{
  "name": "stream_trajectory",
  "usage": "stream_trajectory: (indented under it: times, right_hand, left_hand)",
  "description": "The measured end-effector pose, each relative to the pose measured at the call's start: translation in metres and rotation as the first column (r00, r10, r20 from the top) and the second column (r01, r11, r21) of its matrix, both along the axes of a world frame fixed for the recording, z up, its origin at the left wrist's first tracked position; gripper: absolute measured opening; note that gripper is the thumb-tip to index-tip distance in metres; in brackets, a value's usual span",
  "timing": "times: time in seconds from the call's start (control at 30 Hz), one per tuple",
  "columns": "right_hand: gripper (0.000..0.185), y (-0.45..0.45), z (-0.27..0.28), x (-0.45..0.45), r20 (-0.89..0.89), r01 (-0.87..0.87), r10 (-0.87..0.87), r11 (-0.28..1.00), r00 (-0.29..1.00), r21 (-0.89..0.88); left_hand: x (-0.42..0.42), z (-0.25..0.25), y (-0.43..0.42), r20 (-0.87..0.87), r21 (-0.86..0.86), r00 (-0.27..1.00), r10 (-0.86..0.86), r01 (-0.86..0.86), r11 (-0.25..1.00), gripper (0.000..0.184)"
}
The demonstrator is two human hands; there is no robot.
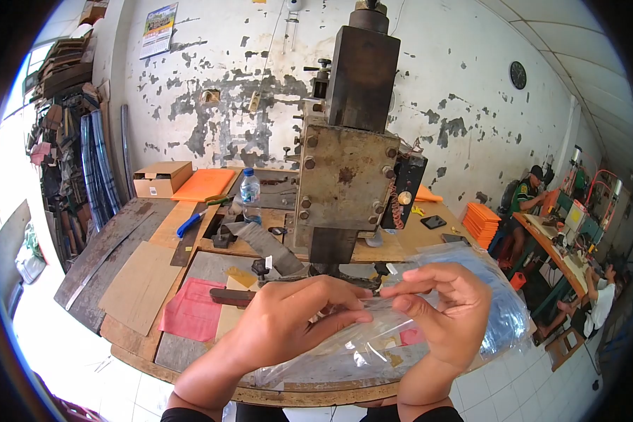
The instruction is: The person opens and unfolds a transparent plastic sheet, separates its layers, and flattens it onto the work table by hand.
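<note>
My left hand pinches the upper edge of a clear plastic sheet, its fingertips pointing right. Facing it, my right hand has its thumb and fingers curled around the same edge. The sheet hangs below both hands over the table's front edge. Just beyond my fingertips stands a heavy metal press, its lower head above a flat plate. A dark bar with a handle shows left of my left hand. Beside my right wrist lies a stack of clear bluish plastic sheets.
A red sheet and a cardboard piece lie at left. Behind them are a water bottle, a blue-handled tool and a carton. A phone rests right of the press. Two people sit at a bench at far right.
</note>
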State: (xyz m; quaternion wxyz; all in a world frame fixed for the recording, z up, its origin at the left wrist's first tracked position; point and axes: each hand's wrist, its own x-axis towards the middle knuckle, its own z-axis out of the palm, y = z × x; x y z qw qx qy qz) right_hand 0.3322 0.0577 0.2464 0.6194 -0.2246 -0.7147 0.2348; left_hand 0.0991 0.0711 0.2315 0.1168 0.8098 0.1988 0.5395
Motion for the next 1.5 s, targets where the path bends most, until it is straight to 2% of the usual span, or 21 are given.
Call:
stream_trajectory:
  times: [0.03,0.1,0.13,0.2,0.23,0.3,0.4,0.53,0.6,0.67,0.7,0.77,0.83,0.9,1.0,1.07,1.13,1.2,1.3,1.37,1.5]
  right_hand:
    - [0.028,0.001,0.0,-0.002,-0.009,0.037,-0.037,0.999,0.999,0.001]
    - [0.025,0.001,0.0,-0.003,-0.018,0.075,-0.075,0.997,0.997,0.002]
    - [0.023,0.001,-0.001,-0.003,-0.079,0.1,-0.099,0.995,0.992,0.008]
    - [0.021,0.001,-0.001,-0.005,-0.139,0.123,-0.12,0.992,0.983,0.011]
    - [0.021,0.001,-0.001,-0.005,-0.158,0.129,-0.128,0.992,0.979,-0.003]
    - [0.02,0.001,0.0,-0.007,-0.178,0.137,-0.138,0.99,0.974,-0.018]
    - [0.022,0.004,0.001,-0.007,-0.224,0.097,-0.103,0.995,0.969,-0.036]
    - [0.025,0.011,-0.003,-0.011,-0.25,0.092,-0.087,0.996,0.964,0.008]
    - [0.026,0.015,-0.006,-0.014,-0.278,0.088,-0.074,0.995,0.958,0.037]
    - [0.026,0.018,-0.006,-0.016,-0.149,0.182,-0.165,0.977,0.975,0.107]
    - [0.026,0.018,-0.003,-0.014,-0.147,0.18,-0.164,0.978,0.975,0.105]
    - [0.027,0.014,0.007,-0.01,0.072,0.205,-0.214,0.972,0.974,0.112]
    - [0.027,0.007,0.008,-0.016,0.078,0.201,-0.209,0.975,0.975,0.097]
    - [0.028,0.005,0.005,-0.017,0.085,0.199,-0.205,0.977,0.975,0.081]
    - [0.024,0.011,-0.006,-0.016,-0.028,0.162,-0.162,0.987,0.986,0.008]
    - [0.02,0.015,-0.009,-0.018,-0.042,0.194,-0.191,0.977,0.981,0.086]
    - [0.018,0.012,-0.009,-0.023,-0.071,0.2,-0.194,0.977,0.978,0.081]
    - [0.016,0.012,-0.01,-0.025,-0.099,0.204,-0.197,0.976,0.976,0.074]
    - [0.017,0.015,-0.01,-0.025,-0.094,0.23,-0.217,0.961,0.972,0.157]
    - [0.018,0.014,-0.008,-0.026,-0.046,0.264,-0.26,0.95,0.964,0.169]
    - [0.018,0.019,-0.011,-0.029,-0.101,0.224,-0.213,0.968,0.972,0.116]
  left_hand:
    - [0.002,-0.001,0.002,0.0,0.0,1.0,0.0,0.0,1.0,0.024]
    - [0.008,-0.001,0.005,0.129,-0.044,0.992,-0.008,0.014,0.999,0.021]
    - [0.01,-0.001,0.003,0.13,-0.044,0.992,-0.008,0.014,0.999,0.021]
    - [0.013,0.001,-0.005,0.198,-0.263,0.979,0.042,0.012,0.965,0.019]
    - [0.013,0.003,-0.008,0.2,-0.263,0.979,0.043,0.011,0.965,0.019]
    - [0.013,0.005,-0.012,0.088,-0.432,0.994,0.063,-0.018,0.902,0.023]
    - [0.013,0.004,-0.01,0.067,-0.337,0.996,0.059,-0.033,0.941,0.028]
    - [0.012,0.0,-0.006,0.089,-0.398,0.996,0.023,0.014,0.917,0.024]
    - [0.013,-0.001,-0.004,0.158,-0.309,0.987,-0.01,0.059,0.949,0.019]
    - [0.01,0.003,-0.008,0.146,-0.345,0.989,0.008,0.043,0.938,0.019]
    - [0.008,0.004,-0.009,0.132,-0.38,0.991,0.027,0.026,0.925,0.018]
    - [0.007,0.0,-0.004,0.122,-0.336,0.992,0.017,0.025,0.942,0.02]
    - [0.008,-0.001,-0.002,0.114,-0.288,0.993,0.005,0.028,0.957,0.022]
    - [0.01,0.001,-0.006,0.125,-0.378,0.992,-0.005,0.052,0.925,0.031]
    - [0.008,0.011,-0.012,0.058,-0.427,0.998,-0.001,0.025,0.904,0.04]
    - [0.009,0.008,-0.012,0.065,-0.391,0.998,0.01,0.016,0.92,0.04]
    - [0.01,0.005,-0.013,0.073,-0.354,0.997,0.024,0.004,0.935,0.041]
    - [0.013,0.001,-0.011,0.128,-0.306,0.99,0.055,-0.013,0.952,0.033]
    - [0.013,-0.004,-0.007,0.162,-0.295,0.986,0.031,0.019,0.955,0.024]
    - [0.01,0.002,-0.009,0.147,-0.335,0.989,0.026,0.025,0.942,0.022]
    - [0.007,-0.001,-0.006,0.135,-0.357,0.991,0.018,0.031,0.934,0.018]
